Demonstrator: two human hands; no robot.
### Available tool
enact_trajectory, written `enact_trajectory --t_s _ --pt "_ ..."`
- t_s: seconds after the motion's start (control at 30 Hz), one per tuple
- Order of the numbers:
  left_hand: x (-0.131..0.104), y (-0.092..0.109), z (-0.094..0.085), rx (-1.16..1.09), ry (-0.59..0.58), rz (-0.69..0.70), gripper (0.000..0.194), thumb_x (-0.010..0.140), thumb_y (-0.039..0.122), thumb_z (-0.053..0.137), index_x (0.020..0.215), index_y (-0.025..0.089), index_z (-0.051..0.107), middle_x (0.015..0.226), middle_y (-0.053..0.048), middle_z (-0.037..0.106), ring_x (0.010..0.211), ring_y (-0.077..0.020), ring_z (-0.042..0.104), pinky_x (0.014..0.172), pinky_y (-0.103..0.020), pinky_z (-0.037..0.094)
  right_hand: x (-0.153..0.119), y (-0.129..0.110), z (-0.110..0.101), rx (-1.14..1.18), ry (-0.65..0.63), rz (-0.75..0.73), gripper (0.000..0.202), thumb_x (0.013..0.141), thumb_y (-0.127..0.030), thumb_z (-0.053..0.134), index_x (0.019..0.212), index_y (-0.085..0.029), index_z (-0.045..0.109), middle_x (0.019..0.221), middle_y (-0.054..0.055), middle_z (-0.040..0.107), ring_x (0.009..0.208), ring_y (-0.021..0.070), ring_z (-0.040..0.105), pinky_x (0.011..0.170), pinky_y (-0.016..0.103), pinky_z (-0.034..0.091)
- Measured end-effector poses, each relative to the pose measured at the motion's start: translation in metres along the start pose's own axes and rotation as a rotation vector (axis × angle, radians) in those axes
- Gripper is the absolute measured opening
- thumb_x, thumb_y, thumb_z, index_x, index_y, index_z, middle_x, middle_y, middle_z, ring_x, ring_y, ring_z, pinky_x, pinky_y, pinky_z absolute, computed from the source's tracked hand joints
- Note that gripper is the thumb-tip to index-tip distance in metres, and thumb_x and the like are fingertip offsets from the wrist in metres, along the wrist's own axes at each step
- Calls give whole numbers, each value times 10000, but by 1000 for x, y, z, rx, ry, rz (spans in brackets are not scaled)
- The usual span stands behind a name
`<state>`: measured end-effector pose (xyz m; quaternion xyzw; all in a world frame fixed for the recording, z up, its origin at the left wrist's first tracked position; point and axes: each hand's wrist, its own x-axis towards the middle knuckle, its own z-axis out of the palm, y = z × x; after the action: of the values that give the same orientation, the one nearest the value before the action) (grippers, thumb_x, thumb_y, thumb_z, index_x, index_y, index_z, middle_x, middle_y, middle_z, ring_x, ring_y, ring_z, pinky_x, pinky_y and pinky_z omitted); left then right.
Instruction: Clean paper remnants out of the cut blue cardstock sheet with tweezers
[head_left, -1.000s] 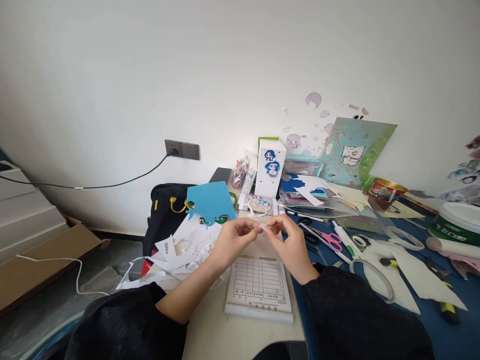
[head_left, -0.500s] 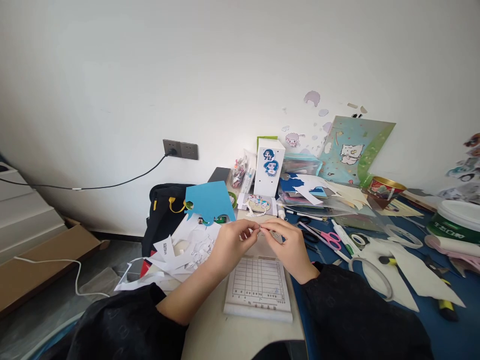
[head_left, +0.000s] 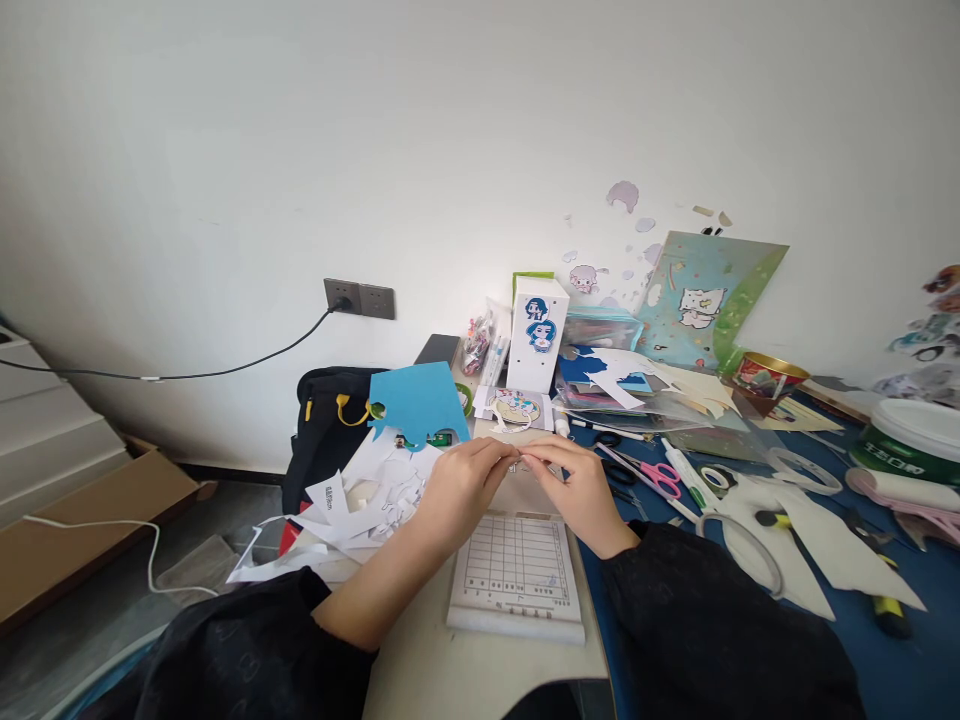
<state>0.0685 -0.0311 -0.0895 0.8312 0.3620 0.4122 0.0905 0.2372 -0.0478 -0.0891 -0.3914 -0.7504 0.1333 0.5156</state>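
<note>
My left hand [head_left: 469, 485] and my right hand [head_left: 574, 485] meet fingertip to fingertip over the middle of the table. Both are closed in a pinch, and whatever sits between the fingertips is too small and too covered to make out. Below them lies a pad of printed forms [head_left: 516, 570], its ruled grid facing up. Just beyond the hands is a card with a colourful printed picture [head_left: 516, 405], a curved white strip lying over its lower part. White paper scraps [head_left: 382, 500] are heaped to the left of my left hand.
Pink-handled scissors [head_left: 661, 478], a white marker [head_left: 688, 472], tape rolls and cut white sheets [head_left: 832, 550] lie on the blue mat at right. A blue sheet [head_left: 418, 400] leans by a black bag [head_left: 330, 420]. A white box [head_left: 536, 340] stands behind, against the wall.
The fingers of my left hand have closed in further and curled over the pinch point. My right hand stays almost in place. The surroundings have shifted very slightly with the camera.
</note>
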Motion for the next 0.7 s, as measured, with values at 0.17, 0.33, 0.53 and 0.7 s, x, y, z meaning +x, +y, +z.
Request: enact_trajectory --t_s 0.17,0.33,0.53,0.7 --pt "0 1 0 17 -2 -1 188 904 205 444 889 197 631 871 -58 704 775 -186 644 668 -274 458 2 2 -1 37 -12 26 181 858 -205 553 884 -224 732 871 65 708 833 213 648 735 346 539" --pt "0 1 0 35 -15 1 176 903 205 454 879 189 628 863 -59 701 761 -188 635 658 -274 447 1 4 0 49 -2 41 164 842 -188 573 855 -218 733 849 65 704 819 212 644 739 352 530" --pt "0 4 -2 34 -18 -21 154 897 202 469 882 187 622 850 -53 700 718 -176 626 621 -259 428 2 5 -2 80 -38 68 186 855 -193 555 883 -228 735 882 58 710 847 209 651 745 342 537" --pt "0 5 -2 20 -27 -30 150 892 197 472 878 183 621 850 -52 700 712 -172 619 617 -257 426 3 6 -3 77 -45 65 185 853 -179 556 880 -227 733 873 49 712 833 194 657 725 316 545"
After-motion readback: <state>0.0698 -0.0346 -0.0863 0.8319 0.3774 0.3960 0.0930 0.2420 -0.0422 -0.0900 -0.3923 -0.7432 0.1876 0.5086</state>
